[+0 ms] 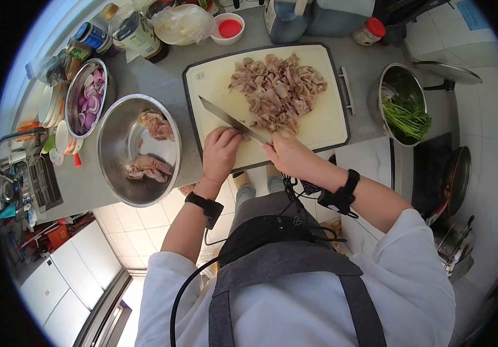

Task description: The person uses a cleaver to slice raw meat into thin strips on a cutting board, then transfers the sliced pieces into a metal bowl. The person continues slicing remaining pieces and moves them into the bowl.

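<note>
A white cutting board (214, 78) with a dark rim lies before me, and a pile of sliced meat (279, 89) covers its upper right part. My right hand (288, 154) grips the handle of a kitchen knife (231, 120), whose blade slants up to the left over the board. Against the blade, near the board's front edge, my left hand (222, 152) rests with bent fingers on a small piece of meat, mostly hidden beneath them. Left of the board, a steel bowl (116, 147) holds chunks of meat (148, 168).
Sliced red onions (90, 102) fill a steel bowl at the far left, near bottles (138, 37). A white ramekin (228, 39) and large jugs (286, 21) stand behind the board. To the right are a steel pot with green stalks (405, 119) and a frying pan (459, 182).
</note>
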Tool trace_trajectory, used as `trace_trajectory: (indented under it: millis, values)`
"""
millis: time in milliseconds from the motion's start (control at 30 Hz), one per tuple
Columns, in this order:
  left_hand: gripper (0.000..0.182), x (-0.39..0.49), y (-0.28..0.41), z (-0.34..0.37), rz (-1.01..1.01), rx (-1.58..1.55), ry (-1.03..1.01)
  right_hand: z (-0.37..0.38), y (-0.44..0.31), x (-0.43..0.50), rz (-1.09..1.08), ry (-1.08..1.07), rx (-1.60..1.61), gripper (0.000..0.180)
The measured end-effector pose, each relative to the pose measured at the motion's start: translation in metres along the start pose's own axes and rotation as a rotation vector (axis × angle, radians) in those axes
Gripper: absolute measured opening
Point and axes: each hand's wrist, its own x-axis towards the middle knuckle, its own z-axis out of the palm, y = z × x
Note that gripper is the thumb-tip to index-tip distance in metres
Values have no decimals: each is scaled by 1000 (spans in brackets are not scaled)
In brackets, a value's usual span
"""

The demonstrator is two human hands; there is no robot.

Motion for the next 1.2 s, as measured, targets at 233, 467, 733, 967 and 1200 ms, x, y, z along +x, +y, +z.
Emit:
trace_trajectory:
  millis: [233,467,733,967,1200]
  values:
    - [22,3,1,-1,-13,-6,-8,16,-14,49,-33,89,9,33]
    - [24,-1,3,-14,-99,-111,8,-3,-12,29,60,55,48,31]
    - [20,2,-6,-16,-117,-50,55,-35,-18,-41,110,-43,57,30]
    - [17,0,-7,-11,-132,-102,84,-30,-13,-56,97,-84,42,31]
    - [19,2,-7,-10,-174,-138,51,-14,-11,-31,95,-49,5,31]
